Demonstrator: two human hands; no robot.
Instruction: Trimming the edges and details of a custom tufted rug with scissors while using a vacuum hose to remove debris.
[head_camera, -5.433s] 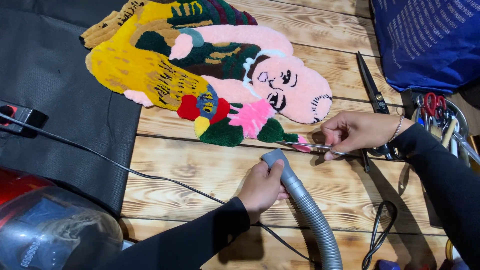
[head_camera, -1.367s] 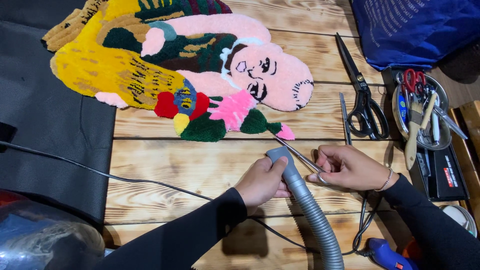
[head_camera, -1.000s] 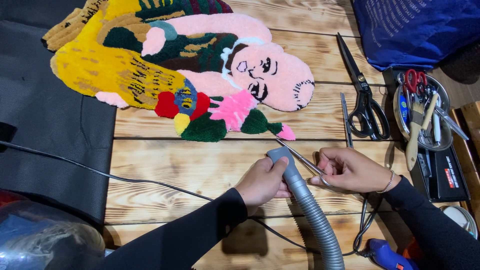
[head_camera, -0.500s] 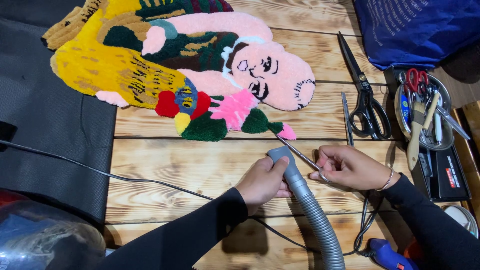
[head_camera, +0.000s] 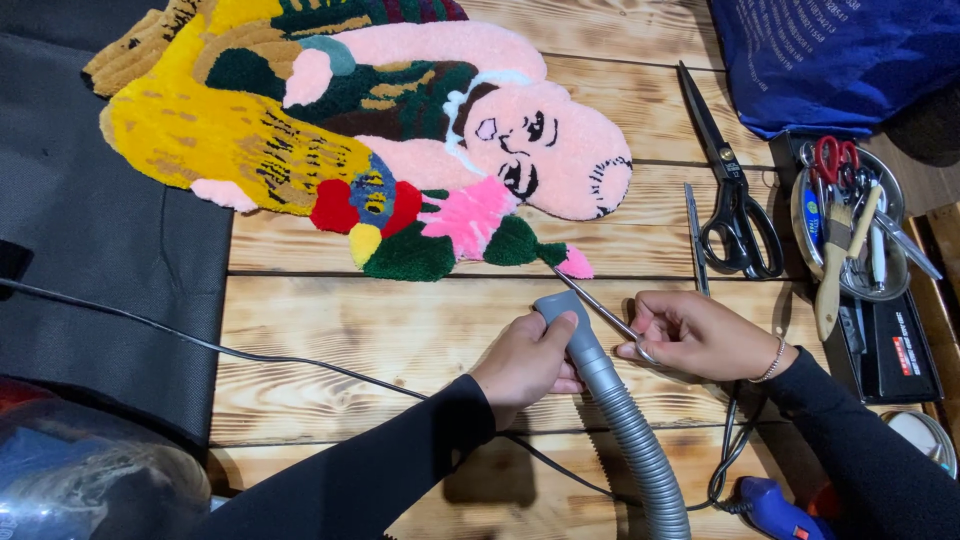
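Since five seconds ago the right hand (head_camera: 695, 335) has drawn its small scissors (head_camera: 598, 309) back beside the hose (head_camera: 600, 375) gripped by the left hand (head_camera: 525, 365) — tips near the rug (head_camera: 400, 150) edge — trimming underway, needing careful snips.

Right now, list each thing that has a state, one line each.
left hand: closed around the vacuum hose near its nozzle
right hand: closed on the small scissors, tips pointing at the rug
tufted rug: flat on the wooden table
large black scissors: lying shut, untouched
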